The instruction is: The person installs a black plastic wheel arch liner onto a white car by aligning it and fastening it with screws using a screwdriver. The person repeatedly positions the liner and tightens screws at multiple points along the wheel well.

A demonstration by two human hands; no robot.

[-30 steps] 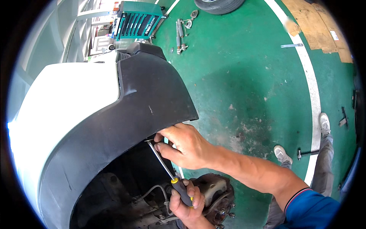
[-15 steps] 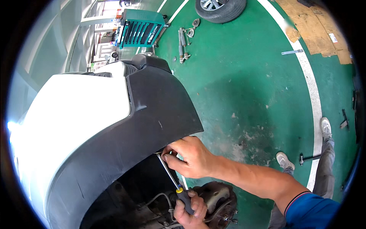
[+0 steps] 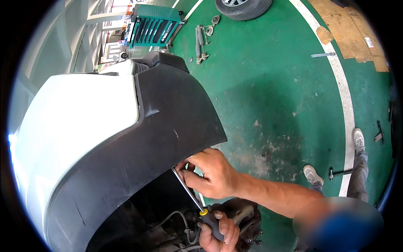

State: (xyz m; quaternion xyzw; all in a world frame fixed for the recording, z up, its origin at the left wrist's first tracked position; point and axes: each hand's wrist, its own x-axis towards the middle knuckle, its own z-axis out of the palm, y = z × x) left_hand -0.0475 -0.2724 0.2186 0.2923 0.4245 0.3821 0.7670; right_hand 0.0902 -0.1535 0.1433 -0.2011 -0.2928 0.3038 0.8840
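My left hand (image 3: pixel 219 233), low in the view, is closed around the dark grey handle of a screwdriver (image 3: pixel 187 190) with a yellow collar. Its metal shaft slants up and left, and the tip meets the lower edge of a black wheel arch trim (image 3: pixel 168 113). Right at that tip, the bent fingers of my right hand (image 3: pixel 210 172) pinch together against the trim's edge. Whatever they hold there is hidden by the fingers. The trim borders a white body panel (image 3: pixel 92 101) of a car.
Below the trim lies the dark wheel well, with a hose (image 3: pixel 174 214) and a rusty hub (image 3: pixel 247 218). On the green floor are a wheel (image 3: pixel 245 9), shock absorbers (image 3: pixel 199 44), a ratchet-like tool (image 3: pixel 338 172) and cardboard (image 3: pixel 352 31). A teal tool cabinet (image 3: pixel 157 27) stands far left.
The screwdriver's handle and my left hand have shifted slightly right, while the tip stays at the trim's edge. My right hand keeps its pinch there. The view has tilted a little.
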